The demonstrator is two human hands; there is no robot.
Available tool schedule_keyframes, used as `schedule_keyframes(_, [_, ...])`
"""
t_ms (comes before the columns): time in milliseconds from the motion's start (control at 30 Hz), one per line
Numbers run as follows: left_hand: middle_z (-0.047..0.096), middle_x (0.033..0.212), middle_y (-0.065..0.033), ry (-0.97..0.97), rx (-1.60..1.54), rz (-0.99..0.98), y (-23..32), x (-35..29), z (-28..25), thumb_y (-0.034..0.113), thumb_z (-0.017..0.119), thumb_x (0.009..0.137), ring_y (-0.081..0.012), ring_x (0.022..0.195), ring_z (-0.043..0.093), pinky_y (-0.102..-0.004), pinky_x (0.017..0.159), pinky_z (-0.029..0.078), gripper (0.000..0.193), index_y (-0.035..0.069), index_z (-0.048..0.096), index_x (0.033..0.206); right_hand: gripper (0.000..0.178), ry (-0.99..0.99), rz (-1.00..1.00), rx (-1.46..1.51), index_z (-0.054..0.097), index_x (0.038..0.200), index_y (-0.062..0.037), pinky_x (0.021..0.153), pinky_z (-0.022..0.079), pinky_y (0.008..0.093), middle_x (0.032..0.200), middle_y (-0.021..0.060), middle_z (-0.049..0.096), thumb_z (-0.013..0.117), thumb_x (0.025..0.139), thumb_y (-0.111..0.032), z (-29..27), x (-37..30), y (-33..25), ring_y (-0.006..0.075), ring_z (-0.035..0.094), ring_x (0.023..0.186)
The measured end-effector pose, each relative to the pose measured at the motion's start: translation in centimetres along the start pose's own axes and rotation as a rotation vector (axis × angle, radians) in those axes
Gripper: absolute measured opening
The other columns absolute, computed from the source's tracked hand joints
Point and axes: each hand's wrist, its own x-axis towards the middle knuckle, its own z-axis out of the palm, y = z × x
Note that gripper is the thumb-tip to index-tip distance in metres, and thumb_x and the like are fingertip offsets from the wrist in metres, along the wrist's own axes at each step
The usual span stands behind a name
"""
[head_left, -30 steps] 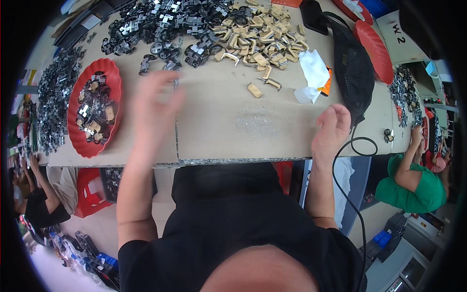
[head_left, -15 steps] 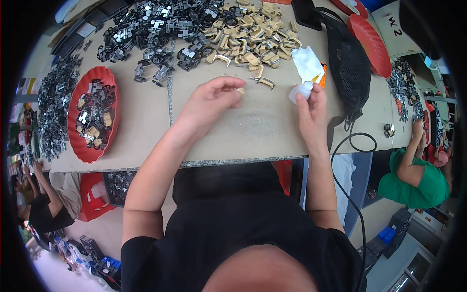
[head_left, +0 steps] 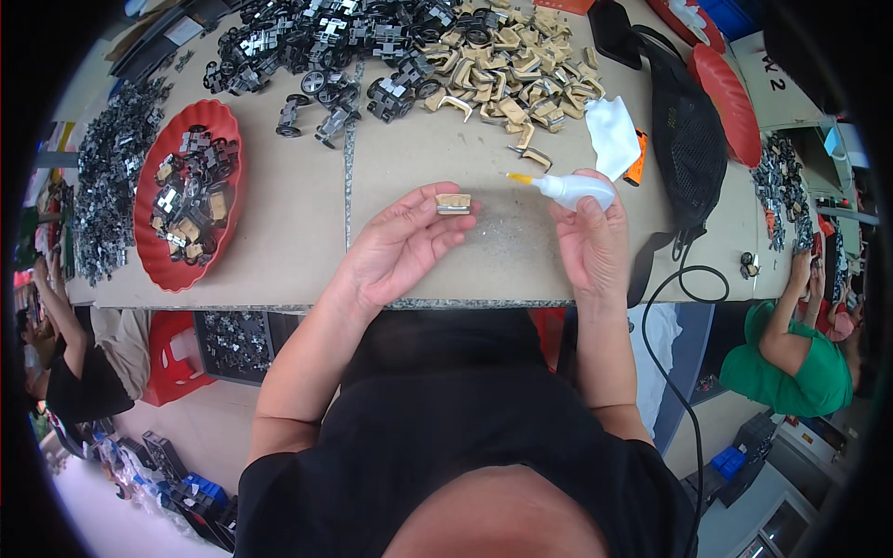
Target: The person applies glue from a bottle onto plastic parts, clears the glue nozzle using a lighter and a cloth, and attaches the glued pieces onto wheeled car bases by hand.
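Observation:
My left hand [head_left: 409, 237] is closed on a small tan plastic part [head_left: 453, 203] with a silvery edge, pinched at the fingertips above the table. In my right hand [head_left: 593, 237] lies a white squeeze bottle [head_left: 579, 191], tilted so its yellow nozzle tip points left, toward the tan part but apart from it. Beyond my hands is a heap of similar tan parts [head_left: 512, 70]. Left of that heap, touching it, spreads a pile of black and grey wheeled chassis pieces [head_left: 316, 42].
A red scalloped tray [head_left: 237, 149] with mixed pieces stands at left. On the right are a white cloth [head_left: 612, 139], an orange packet [head_left: 637, 158], a black mesh bag [head_left: 688, 139] and a black cable [head_left: 656, 358]. Co-workers sit on both sides, one in a green shirt [head_left: 791, 363].
My left hand has turned palm-up, bringing the tan part into view. My right hand has tipped the bottle so its nozzle points left. The whole view has shifted slightly.

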Motion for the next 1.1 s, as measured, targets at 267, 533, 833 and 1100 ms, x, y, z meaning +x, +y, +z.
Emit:
schedule_keyframes(267, [0.044,0.115,-0.0280,0.006,0.020,-0.014,-0.2,0.1,0.0,0.009,0.038,0.089,-0.0289,0.100,0.053,-0.0323,0.086,0.046,0.029,-0.008,0.039,0.113,0.023,-0.080,-0.055,-0.061,0.046,0.102,-0.0006,0.068,0.042,0.0253,0.092,0.0080,0.054,0.056,0.083,-0.009,1.7,-0.1,0.7,0.0127,0.052,0.077])
schedule_keyframes(533, [0.049,0.108,-0.0258,0.020,0.071,0.012,-0.5,0.0,0.2,0.013,0.038,0.091,-0.0293,0.102,0.053,-0.0343,0.088,0.045,0.029,-0.008,0.041,0.111,0.025,-0.201,-0.360,-0.524,0.043,0.099,0.0001,0.072,0.042,0.0253,0.095,0.0109,0.048,0.058,0.081,-0.010,1.3,-1.1,1.9,0.0147,0.050,0.081])
schedule_keyframes(833, [0.049,0.108,-0.0266,0.071,0.067,0.051,-0.7,0.1,0.6,0.010,0.041,0.089,-0.0308,0.103,0.051,-0.0358,0.091,0.043,0.011,-0.001,0.044,0.088,0.028,-0.218,-0.478,-0.638,0.043,0.098,0.0008,0.069,0.042,0.0248,0.091,0.0127,0.049,0.060,0.080,-0.014,1.4,-1.0,1.9,0.0150,0.050,0.077])
schedule_keyframes(1100, [0.049,0.108,-0.0274,0.080,0.055,0.045,-0.6,0.1,0.9,0.009,0.040,0.090,-0.0318,0.103,0.051,-0.0365,0.091,0.043,0.010,0.000,0.043,0.086,0.028,-0.222,-0.500,-0.693,0.044,0.097,0.0012,0.067,0.042,0.0245,0.091,0.0130,0.049,0.060,0.080,-0.014,1.4,-1.0,1.9,0.0151,0.050,0.076])
